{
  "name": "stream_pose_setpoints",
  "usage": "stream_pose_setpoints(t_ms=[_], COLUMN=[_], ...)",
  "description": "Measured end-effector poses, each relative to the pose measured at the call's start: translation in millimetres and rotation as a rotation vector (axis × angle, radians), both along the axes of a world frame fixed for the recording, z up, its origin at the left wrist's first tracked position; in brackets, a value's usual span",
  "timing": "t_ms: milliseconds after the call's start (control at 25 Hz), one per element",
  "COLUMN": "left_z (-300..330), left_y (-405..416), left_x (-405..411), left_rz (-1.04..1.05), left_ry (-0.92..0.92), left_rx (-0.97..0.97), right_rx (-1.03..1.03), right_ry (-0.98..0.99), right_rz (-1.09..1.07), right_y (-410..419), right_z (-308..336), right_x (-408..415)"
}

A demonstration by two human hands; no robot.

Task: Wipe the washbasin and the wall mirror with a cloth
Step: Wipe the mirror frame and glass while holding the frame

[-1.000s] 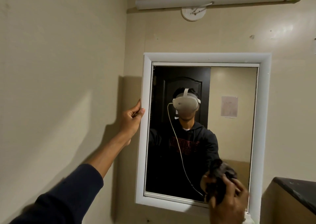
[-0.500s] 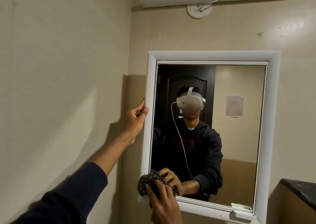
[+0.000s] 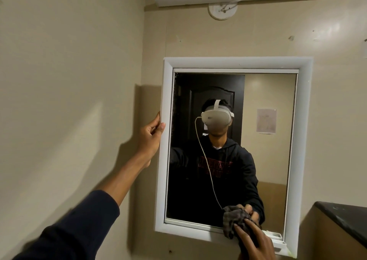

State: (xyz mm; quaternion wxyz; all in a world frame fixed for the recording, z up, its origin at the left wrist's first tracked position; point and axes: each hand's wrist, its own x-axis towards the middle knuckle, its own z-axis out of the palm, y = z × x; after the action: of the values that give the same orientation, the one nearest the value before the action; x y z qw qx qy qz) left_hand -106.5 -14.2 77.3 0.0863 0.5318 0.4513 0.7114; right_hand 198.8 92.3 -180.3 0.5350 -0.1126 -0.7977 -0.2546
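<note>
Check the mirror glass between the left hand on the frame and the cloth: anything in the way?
Nothing on it. In the head view, the mirror glass between the left hand and the cloth under the right hand is bare, showing only reflections.

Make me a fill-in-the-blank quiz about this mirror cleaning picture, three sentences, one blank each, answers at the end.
1. The left hand grips the mirror frame on its ____ side.
2. The right hand presses a ____ against the glass.
3. The cloth is at the ____ edge of the glass.

Answers: left; cloth; bottom
</note>
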Motion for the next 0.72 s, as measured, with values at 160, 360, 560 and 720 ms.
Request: stream_pose_setpoints(t_ms=[160,360,560,720], left_z=[-12,-76,-100,-98], left_y=[-4,-13,-11,-12], left_x=[6,18,7,0], left_rz=[0.043,-0.03,0.015,0.008], left_ry=[-0.065,-0.155,-0.093,-0.093], left_rx=[-0.009,-0.036,-0.098,-0.099], right_rx=[-0.266,-0.092,0.085,-0.006], right_ry=[-0.005,-0.052,-0.251,-0.22], right_rz=[-0.275,-0.256,-0.238,0.317], right_y=[-48,-79,-85,-16], right_z=[22,49,59,59], right_x=[-3,-43,-97,-117])
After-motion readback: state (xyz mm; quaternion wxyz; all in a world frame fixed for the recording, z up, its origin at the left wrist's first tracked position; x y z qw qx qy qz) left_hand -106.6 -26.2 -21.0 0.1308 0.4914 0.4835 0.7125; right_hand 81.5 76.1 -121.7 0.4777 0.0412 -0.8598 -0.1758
